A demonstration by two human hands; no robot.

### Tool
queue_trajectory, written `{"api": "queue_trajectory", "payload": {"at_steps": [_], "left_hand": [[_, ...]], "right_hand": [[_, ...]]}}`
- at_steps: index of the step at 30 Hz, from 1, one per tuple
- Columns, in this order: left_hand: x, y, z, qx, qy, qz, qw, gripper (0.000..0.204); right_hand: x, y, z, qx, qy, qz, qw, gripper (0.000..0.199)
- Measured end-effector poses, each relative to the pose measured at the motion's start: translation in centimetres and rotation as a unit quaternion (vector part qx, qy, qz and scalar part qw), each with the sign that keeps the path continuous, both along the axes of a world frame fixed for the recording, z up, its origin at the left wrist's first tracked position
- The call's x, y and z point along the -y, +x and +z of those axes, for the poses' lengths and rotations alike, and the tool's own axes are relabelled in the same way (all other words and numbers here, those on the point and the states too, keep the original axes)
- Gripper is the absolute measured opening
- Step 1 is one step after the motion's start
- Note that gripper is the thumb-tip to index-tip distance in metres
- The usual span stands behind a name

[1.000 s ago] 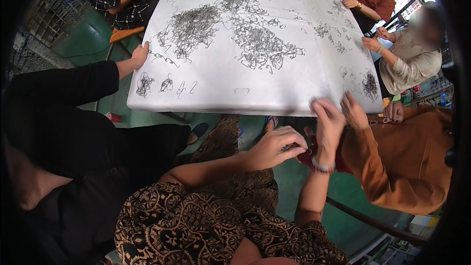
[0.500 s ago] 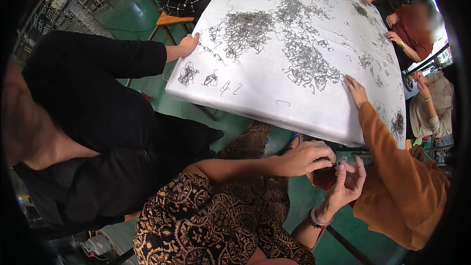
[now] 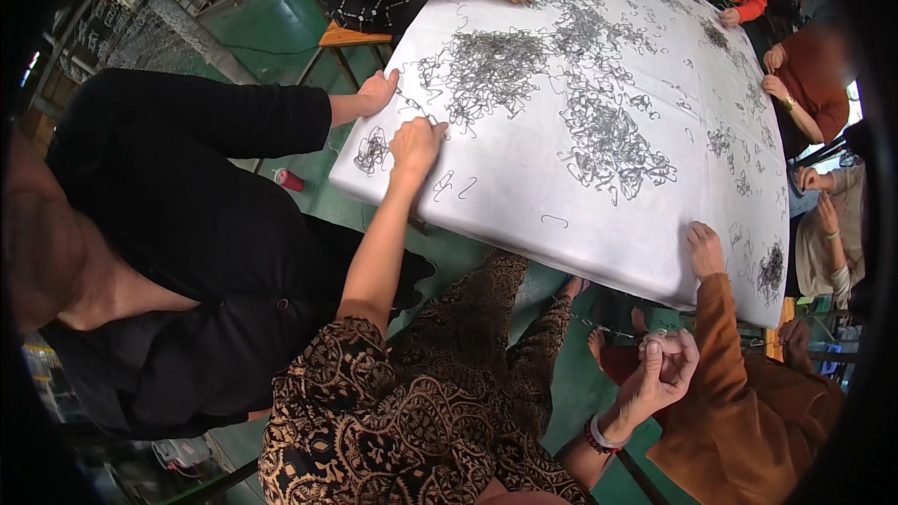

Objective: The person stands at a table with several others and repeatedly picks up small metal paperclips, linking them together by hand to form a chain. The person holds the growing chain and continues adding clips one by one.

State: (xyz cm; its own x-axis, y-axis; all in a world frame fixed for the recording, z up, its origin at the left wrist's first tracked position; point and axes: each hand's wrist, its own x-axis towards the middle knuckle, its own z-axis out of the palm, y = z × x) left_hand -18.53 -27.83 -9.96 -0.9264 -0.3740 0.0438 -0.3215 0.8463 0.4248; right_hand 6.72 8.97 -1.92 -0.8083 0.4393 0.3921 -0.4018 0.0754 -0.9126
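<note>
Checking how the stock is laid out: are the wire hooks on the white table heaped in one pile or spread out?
Spread out: the wire hooks lie in several loose clumps and singles across the white table.

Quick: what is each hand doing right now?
Left hand: fingers curled, on the table among wire hooks.
Right hand: raised, pinching something small; cannot tell what.

a white table [image 3: 524, 196] is carrying tangled heaps of grey wire hooks [image 3: 608, 140], with another heap [image 3: 482, 70] lying near its left edge and a few single hooks [image 3: 554, 220] sitting apart along the near edge.
</note>
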Motion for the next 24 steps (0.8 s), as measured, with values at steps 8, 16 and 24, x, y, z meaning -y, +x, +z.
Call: {"api": "queue_trajectory", "payload": {"at_steps": [8,16,24], "left_hand": [[-0.2,-2.8,-4.3,-0.048,-0.025,-0.046,0.997,0.02],[-5.1,-2.4,-1.6,-0.148,0.051,-0.208,0.966,0.029],[-18.6,5.8,1.2,-0.014,0.357,-0.382,0.852,0.026]], "right_hand": [[0.5,0.6,0.7,0.01,-0.022,0.013,1.0,0.035],[0.7,0.3,-0.6,0.077,-0.007,-0.071,0.994,0.038],[0.9,-0.4,-1.3,0.013,-0.054,-0.063,0.996,0.039]]}}
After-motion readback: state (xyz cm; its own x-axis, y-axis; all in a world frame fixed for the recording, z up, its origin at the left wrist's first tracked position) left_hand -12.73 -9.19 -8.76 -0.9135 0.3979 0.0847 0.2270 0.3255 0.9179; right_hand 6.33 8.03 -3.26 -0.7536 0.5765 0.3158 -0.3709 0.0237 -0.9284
